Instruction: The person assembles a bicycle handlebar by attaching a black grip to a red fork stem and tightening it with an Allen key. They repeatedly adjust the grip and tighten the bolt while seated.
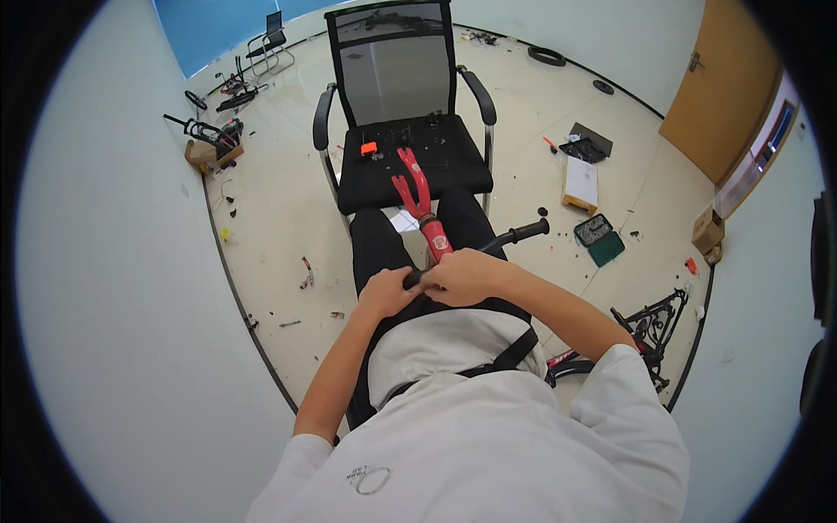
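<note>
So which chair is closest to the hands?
The big chair straight ahead, with the red fork reaching over it; the other chair stands far back, left.

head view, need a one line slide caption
Left hand and right hand grip a black handlebar, red fork pointing toward a mesh-backed chair.

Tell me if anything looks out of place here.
An orange piece and small dark parts lie loose on the chair seat, a place meant for sitting. A tire toward the back and a bike frame at right clutter the floor.
</note>
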A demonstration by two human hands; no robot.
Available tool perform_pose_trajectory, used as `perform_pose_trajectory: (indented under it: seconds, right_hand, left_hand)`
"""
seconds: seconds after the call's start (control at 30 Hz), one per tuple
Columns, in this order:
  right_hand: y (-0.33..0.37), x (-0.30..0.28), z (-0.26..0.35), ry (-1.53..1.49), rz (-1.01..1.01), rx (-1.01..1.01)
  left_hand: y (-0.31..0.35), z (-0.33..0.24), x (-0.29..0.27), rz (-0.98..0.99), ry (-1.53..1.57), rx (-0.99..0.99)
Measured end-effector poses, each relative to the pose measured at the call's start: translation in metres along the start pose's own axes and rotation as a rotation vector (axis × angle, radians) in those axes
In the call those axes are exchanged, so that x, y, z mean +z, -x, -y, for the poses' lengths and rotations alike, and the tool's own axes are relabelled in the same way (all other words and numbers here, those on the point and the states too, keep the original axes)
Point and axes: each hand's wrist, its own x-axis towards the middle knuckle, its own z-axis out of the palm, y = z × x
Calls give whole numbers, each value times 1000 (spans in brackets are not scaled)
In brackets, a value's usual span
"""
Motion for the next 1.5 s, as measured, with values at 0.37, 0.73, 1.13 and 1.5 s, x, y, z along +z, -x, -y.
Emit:
perform_pose_trajectory:
  seconds: [0.37, 0.73, 1.13, 1.5]
  right_hand:
    - [28, -24, -21, 89, -31, 234]
    - [36, -24, -7, -99, 183, 178]
    - [9, -25, -4, 162, 130, 165]
    - [8, -23, -10, 221, -29, 194]
  left_hand:
    - [2, -23, -14, 80, -1, -112]
    - [1, -25, -15, 80, -28, -103]
    - [0, -24, -14, 60, 1, -106]
    - [-1, -25, -16, 78, 0, -106]
